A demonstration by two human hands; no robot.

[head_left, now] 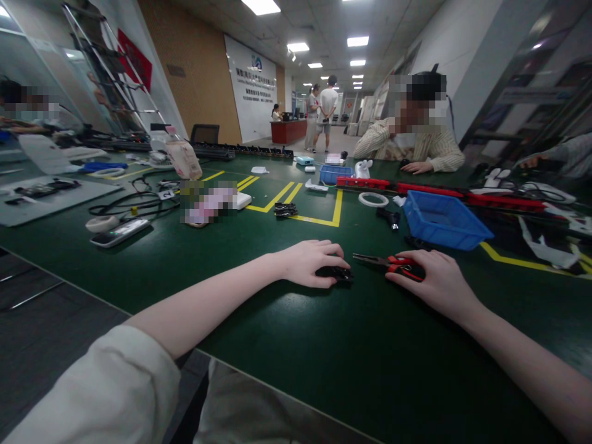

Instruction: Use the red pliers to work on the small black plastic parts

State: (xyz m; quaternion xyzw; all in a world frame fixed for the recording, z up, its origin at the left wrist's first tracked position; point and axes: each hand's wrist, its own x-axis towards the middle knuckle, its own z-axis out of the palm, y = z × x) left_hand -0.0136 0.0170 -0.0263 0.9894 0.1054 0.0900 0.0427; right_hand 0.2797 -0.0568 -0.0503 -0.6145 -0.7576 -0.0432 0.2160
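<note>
Near the middle of the green table (287, 333), my left hand (312, 262) is closed around a small black part (340, 273), whose dark end shows past the fingertips. What kind of part it is, I cannot make out. My right hand (432, 277) grips red-handled needle-nose pliers (407, 266), palm over the handles. The slim jaws point left toward the black part, with a small gap between them. Beyond my left hand lies a small cluster of black parts (285, 209), inside yellow tape lines.
A blue bin (444, 219) stands beyond my right hand, with a black piece (388, 217) and a white tape roll (373, 199) beside it. Phones, cables (134, 200) and a bottle (182, 157) lie to the left. A person (411, 145) sits across the table behind a long red rail (430, 190).
</note>
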